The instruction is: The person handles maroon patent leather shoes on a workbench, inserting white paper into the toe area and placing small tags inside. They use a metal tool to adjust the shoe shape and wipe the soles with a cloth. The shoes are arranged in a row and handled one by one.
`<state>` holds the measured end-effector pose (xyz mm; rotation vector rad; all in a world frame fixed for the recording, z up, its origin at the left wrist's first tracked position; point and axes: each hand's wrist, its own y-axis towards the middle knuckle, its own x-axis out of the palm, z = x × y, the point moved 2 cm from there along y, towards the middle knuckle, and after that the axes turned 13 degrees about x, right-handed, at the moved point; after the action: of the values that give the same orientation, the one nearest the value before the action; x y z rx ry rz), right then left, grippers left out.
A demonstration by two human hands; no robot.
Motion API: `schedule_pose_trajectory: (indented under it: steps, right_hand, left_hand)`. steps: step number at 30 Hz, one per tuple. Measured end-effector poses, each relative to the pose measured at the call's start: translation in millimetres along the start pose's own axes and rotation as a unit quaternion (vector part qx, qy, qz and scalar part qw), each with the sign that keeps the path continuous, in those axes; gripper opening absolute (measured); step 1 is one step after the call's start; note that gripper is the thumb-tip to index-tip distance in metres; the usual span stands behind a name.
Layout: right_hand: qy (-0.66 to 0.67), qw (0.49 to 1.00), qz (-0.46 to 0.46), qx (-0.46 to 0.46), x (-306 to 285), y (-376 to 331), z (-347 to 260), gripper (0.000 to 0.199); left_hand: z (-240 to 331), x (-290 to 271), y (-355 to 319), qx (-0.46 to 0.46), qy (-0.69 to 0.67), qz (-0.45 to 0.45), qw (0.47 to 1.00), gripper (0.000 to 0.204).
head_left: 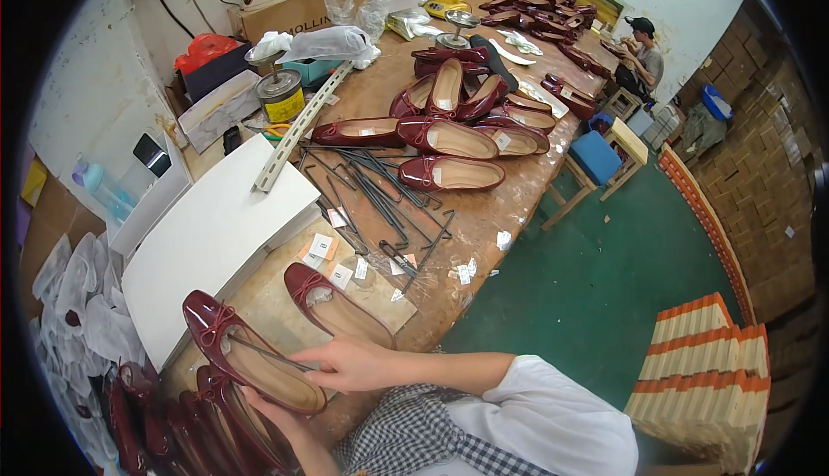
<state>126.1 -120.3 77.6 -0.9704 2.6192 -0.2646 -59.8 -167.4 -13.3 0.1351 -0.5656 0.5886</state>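
Observation:
My left hand (283,415) grips a dark red patent ballet flat (204,310) by its side near the heel. This flat has a small bow and a tan insole, and its toe points to the far left. In my right hand (350,364) is a thin dark metal rod (269,353), its far end reaching into the toe, where some pale stuffing shows. A second red flat (304,282), with crumpled pale stuffing in its toe, lies just beyond my right hand on the table. Below my left hand, several more red flats (229,407) stand side by side.
Bent metal rods (380,199) lie mid-table before a heap of red flats (453,139). A white board (220,217) and slotted metal strip (302,126) are at left. Beyond are tins (281,96), a blue-seated stool (594,161) and a seated person (643,61). Stacked boxes (699,381) stand right.

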Motion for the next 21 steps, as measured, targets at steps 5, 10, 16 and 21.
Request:
schedule_pose_trajectory:
  steps: [5,10,16,21]
  right_hand:
    - [-0.016,0.984,0.125,-0.127,16.0,12.0,9.5,0.038]
    - [-0.07,0.961,0.227,-0.145,27.1,15.0,0.4,0.037]
    - [-0.175,0.918,0.311,-0.172,52.8,23.9,17.6,0.035]
    - [-0.16,0.98,0.081,-0.092,12.1,22.6,32.4,0.041]
  left_hand:
    - [0.7,4.6,-7.3,-0.018,0.02,-0.02,0.999,0.062]
    - [-5.3,18.1,-20.4,-0.047,0.04,0.002,0.998,0.073]
    - [-28.1,4.4,-25.2,-0.032,0.002,0.001,0.999,0.074]
    - [-17.5,-22.0,-12.3,-0.023,0.198,-0.05,0.979,0.059]
